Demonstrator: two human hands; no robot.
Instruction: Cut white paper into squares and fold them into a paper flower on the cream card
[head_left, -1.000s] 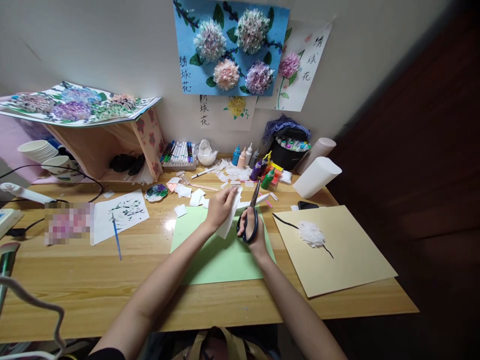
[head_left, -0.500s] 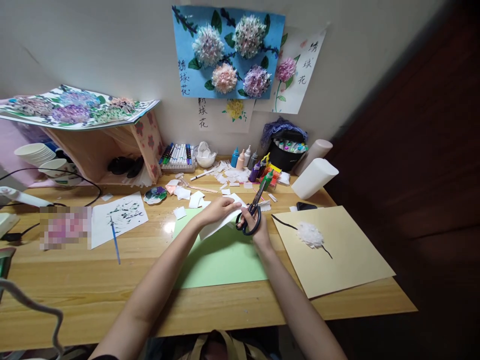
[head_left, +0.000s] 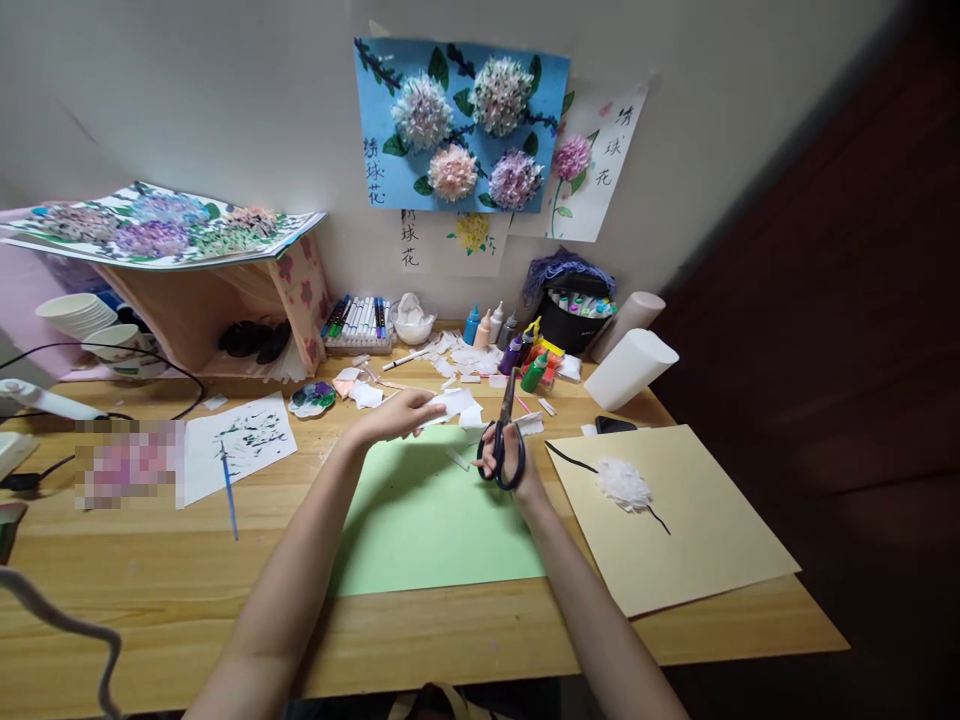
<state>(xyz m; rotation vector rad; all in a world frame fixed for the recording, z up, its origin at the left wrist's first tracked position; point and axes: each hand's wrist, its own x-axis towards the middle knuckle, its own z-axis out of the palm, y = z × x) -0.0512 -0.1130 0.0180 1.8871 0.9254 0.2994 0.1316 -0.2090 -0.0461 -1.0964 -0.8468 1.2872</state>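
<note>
My left hand [head_left: 401,415] is at the far edge of a green sheet [head_left: 442,540], fingers and thumb closed on white paper [head_left: 452,402]. My right hand [head_left: 521,475] grips scissors [head_left: 502,450] by their dark handles, fingers through the loops. The blades point away from me and look closed. A narrow white strip [head_left: 457,459] shows over the green sheet, just left of the scissors. Whether it lies flat there I cannot tell. To the right, a tan sheet [head_left: 697,530] bears a fluffy white paper flower [head_left: 624,484] on a dark stem line.
White scraps [head_left: 472,358] and paint bottles [head_left: 536,372] lie and stand toward the wall. A white cylinder [head_left: 630,370] and a phone [head_left: 615,425] are behind the tan sheet. At left are a painted paper [head_left: 259,435], a blue brush [head_left: 229,490] and a palette [head_left: 312,400].
My left hand has moved left and away from the scissors with the white paper. The scissors now point more upright, and a narrow strip shows beside them. The view has tilted slightly up.
</note>
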